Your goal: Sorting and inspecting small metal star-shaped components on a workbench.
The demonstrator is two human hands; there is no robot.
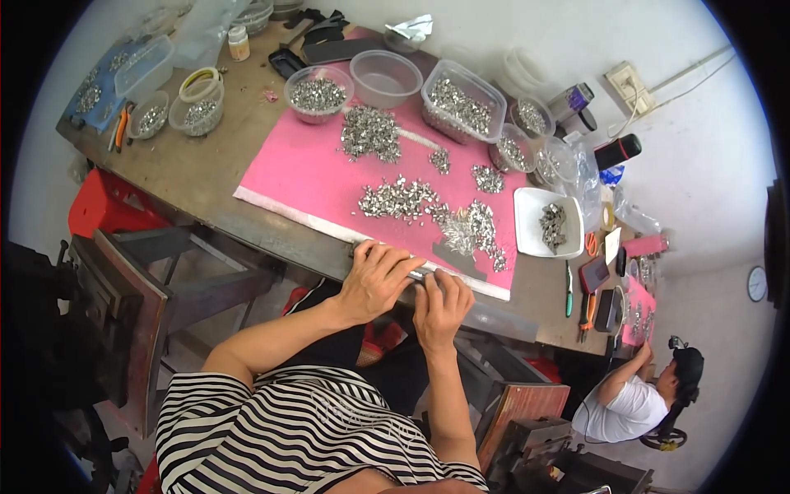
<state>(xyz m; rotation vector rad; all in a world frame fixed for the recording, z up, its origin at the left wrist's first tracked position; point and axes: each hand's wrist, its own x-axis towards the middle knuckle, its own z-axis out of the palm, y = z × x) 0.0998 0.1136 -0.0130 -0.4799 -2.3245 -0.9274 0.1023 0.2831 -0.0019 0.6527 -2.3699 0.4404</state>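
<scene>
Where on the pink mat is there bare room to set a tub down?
The pink mat is bare along its left part, between the left edge and the metal-parts piles. The right half is crowded with piles, up to the white tray. Both hands occupy the table's near edge.

I am looking down into a small assembly workshop. A worn desk (206, 177) carries a pink mat (304, 177) strewn with heaps of small metal parts (370, 132), with clear plastic tubs (461, 103) of more parts and pliers (122, 125) alongside. A second person (638, 395) sits at the far end by a bare white wall (699, 148) with a clock (757, 283).
</scene>
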